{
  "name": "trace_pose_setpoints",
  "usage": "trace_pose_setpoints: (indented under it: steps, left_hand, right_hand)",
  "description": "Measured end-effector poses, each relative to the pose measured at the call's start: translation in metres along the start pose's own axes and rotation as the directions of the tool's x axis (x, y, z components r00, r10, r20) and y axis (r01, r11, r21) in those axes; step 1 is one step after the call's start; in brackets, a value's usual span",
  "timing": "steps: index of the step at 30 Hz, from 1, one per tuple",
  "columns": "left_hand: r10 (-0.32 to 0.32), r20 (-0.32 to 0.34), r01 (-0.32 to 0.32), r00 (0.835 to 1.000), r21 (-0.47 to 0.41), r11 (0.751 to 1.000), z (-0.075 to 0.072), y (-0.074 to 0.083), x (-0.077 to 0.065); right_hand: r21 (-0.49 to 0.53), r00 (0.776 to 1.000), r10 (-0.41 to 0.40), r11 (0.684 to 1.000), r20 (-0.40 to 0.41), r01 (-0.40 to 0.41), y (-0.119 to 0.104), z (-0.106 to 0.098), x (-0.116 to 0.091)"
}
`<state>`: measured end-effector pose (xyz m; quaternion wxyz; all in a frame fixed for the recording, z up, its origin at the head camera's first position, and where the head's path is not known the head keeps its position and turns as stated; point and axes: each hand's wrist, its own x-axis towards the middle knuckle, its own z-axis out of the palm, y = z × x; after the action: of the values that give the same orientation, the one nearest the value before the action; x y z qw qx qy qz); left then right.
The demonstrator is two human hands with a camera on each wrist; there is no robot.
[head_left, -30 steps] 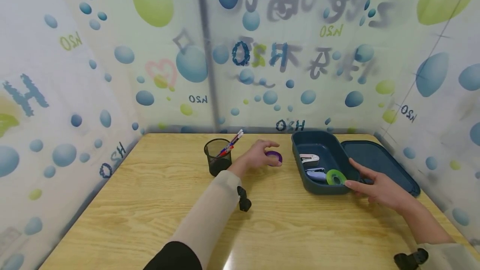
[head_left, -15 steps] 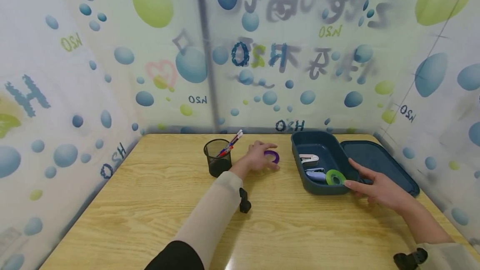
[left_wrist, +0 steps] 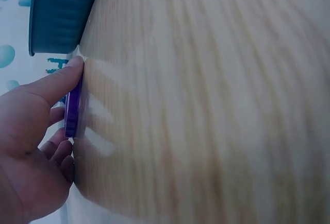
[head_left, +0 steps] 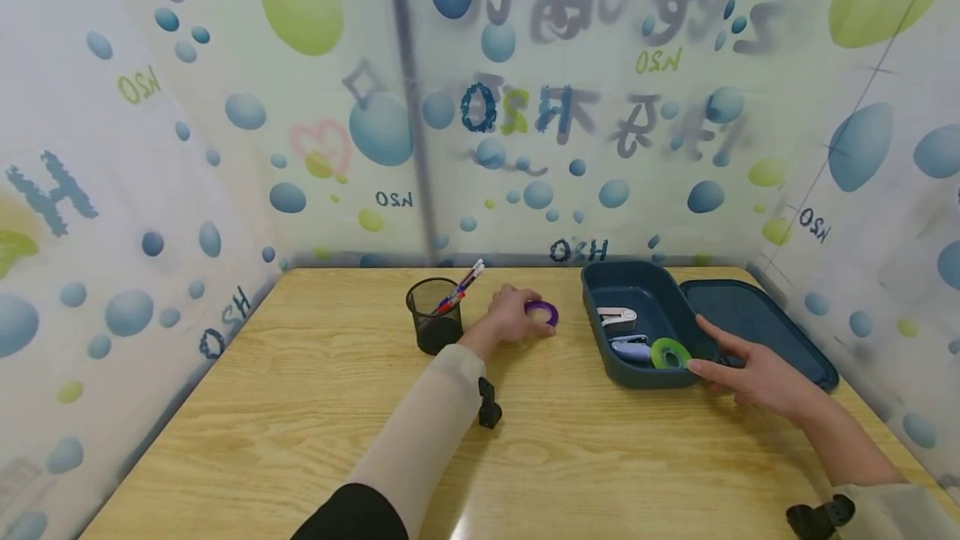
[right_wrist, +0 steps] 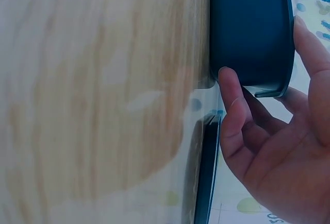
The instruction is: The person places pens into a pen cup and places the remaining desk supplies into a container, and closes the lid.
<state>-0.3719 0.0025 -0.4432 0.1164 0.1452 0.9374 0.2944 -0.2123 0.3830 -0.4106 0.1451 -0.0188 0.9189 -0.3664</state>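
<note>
In the head view my left hand (head_left: 512,313) has its thumb and fingers around a purple roll of tape (head_left: 552,308), which lies on the table. The left wrist view shows the thumb at one edge of the purple tape roll (left_wrist: 73,112) and the fingers near the other. My right hand (head_left: 761,373) grips the near right corner of a dark blue box (head_left: 617,373), thumb at the rim. The right wrist view has the fingertips low on the wall of the box (right_wrist: 252,38). Inside lie a green tape roll (head_left: 670,352), a lavender stapler (head_left: 632,348) and a small white item (head_left: 618,319), perhaps another stapler.
A black mesh pen cup (head_left: 437,325) with several pens (head_left: 459,294) stands just left of my left hand. The dark blue lid (head_left: 765,327) lies flat to the right of the box. A printed curtain (head_left: 510,107) borders the table (head_left: 300,407) behind and at both sides.
My left hand's fingers have drawn in around the purple tape roll, which has shifted slightly left. My right hand and the box have stayed in place.
</note>
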Motion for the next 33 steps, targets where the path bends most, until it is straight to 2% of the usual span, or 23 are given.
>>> trace_pose_setpoints:
  steps: [5,11,18,28,33]
  left_hand:
    - [0.042,0.003,-0.042,0.999,-0.026,0.999,-0.002,0.000,-0.006]
    - [0.065,0.009,-0.064,0.998,-0.072,0.995,-0.005,0.000,-0.011]
    - [0.107,-0.027,-0.109,0.994,-0.087,0.990,-0.006,0.002,-0.013]
    - [0.189,-0.094,-0.202,0.977,-0.155,0.967,-0.006,0.012,-0.016]
    - [0.226,-0.117,-0.247,0.967,-0.216,0.945,-0.008,0.019,-0.019]
  right_hand:
    - [-0.004,1.000,0.003,1.000,-0.001,-0.003,-0.001,0.001,0.000]
    - [-0.007,1.000,0.000,1.000,-0.002,0.000,-0.001,0.002,0.000]
    - [-0.011,1.000,-0.004,1.000,-0.012,0.004,0.000,0.002,0.000]
    - [-0.002,1.000,-0.013,1.000,-0.012,0.013,0.000,0.003,-0.001]
    - [0.006,1.000,-0.022,1.000,-0.013,0.022,0.000,0.003,-0.002]
